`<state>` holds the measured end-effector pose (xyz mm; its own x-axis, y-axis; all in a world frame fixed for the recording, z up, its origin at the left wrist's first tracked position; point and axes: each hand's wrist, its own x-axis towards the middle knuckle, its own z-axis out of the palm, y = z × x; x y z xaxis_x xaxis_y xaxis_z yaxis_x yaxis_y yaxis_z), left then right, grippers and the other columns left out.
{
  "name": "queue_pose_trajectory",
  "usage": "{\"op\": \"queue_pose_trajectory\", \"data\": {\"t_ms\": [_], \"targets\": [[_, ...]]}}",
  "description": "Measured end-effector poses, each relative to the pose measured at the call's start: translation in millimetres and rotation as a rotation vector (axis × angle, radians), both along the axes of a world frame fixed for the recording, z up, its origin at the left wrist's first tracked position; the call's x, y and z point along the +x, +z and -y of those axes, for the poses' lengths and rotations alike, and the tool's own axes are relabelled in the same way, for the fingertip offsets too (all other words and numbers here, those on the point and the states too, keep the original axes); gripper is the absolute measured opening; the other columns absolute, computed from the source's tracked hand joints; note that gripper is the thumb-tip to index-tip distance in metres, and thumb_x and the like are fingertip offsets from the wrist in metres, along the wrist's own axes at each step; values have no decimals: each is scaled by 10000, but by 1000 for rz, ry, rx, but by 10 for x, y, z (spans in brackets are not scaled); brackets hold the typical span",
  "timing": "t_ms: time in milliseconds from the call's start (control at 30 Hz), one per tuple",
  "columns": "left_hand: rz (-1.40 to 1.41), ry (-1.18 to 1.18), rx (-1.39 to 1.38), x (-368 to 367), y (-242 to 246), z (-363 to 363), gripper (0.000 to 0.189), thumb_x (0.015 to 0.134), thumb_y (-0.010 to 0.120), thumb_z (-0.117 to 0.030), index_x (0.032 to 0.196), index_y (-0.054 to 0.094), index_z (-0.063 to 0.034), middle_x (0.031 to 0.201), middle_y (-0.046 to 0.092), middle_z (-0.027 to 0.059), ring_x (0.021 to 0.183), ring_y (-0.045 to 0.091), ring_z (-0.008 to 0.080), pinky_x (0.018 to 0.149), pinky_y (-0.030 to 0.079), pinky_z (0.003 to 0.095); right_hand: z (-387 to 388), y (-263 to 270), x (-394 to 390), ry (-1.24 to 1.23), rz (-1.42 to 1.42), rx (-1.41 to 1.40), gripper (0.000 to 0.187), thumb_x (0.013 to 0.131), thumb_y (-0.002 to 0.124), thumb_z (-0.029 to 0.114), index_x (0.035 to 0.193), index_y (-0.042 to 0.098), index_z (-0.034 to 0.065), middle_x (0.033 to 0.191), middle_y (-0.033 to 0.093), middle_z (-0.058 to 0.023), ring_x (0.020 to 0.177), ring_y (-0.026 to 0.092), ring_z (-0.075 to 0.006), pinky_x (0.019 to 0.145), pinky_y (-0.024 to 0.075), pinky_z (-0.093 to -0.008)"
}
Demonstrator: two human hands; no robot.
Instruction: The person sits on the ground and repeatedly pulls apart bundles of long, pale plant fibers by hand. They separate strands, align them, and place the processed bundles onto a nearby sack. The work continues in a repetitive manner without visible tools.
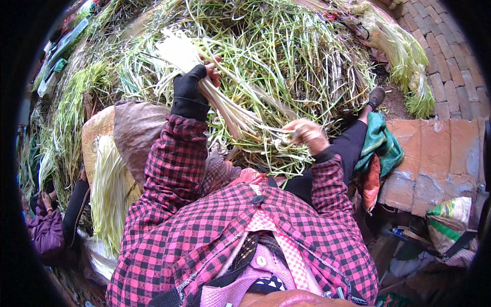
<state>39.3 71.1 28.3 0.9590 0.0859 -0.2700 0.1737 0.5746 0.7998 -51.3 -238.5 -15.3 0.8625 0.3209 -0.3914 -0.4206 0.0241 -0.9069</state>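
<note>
My left hand, in a black fingerless glove, is closed around a bundle of pale leafy stalks, probably garlic chives. The bundle's white end fans out beyond the glove, and its other ends slant down to the right. Bare and blurred by motion, my right hand has its curled fingers on thin pale strands at those lower ends. Beneath both hands spreads a thick heap of loose green and yellowish stalks.
A bunch of pale stalks lies at my left on a tan sack. Tied bundles rest at upper right by brick paving. Flattened cardboard covers ground to my right. Another person's purple sleeve shows at far left.
</note>
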Motion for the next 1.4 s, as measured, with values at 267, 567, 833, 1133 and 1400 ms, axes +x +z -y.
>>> {"op": "queue_pose_trajectory", "data": {"t_ms": [267,567,833,1133,1400], "targets": [[-13,-446,-28,-256,-43,474,482,735,516,-49,1192,389,39,1065,581,169,880,620,249,525,521,252,-723,284,-25,-44,300,86,193,887,458,156,964,571,19,735,541,28,554,441,-14,469,359,-156],[217,-216,-73,-107,-47,143,190,718,576,-105,825,612,48,829,626,148,676,620,217,605,500,312,222,41,38,-199,312,263,242,849,569,256,773,599,29,780,611,-85,656,573,-160,599,457,-288],[601,17,-96,135,1098,-614,475,848,516,-269,1188,448,57,968,511,66,860,505,170,800,424,272,1597,-169,-925,-468,-11,-1464,716,718,680,342,1290,380,33,1302,404,-173,1212,372,-294,1013,295,-357],[931,-577,1150,541,1658,978,348,814,520,-229,1093,563,-25,1026,582,108,901,559,183,796,428,305,1454,-447,-1162,-564,203,-1501,762,773,637,288,1350,226,8,1324,358,-207,1210,368,-333,1000,309,-373],[366,-1680,1739,-282,-117,1365,298,746,548,-171,1021,613,-76,915,628,147,845,608,264,748,468,378,1350,10,-1215,-324,23,-1539,851,684,696,401,1369,260,146,1356,336,-154,1203,382,-334,991,317,-406]]}}
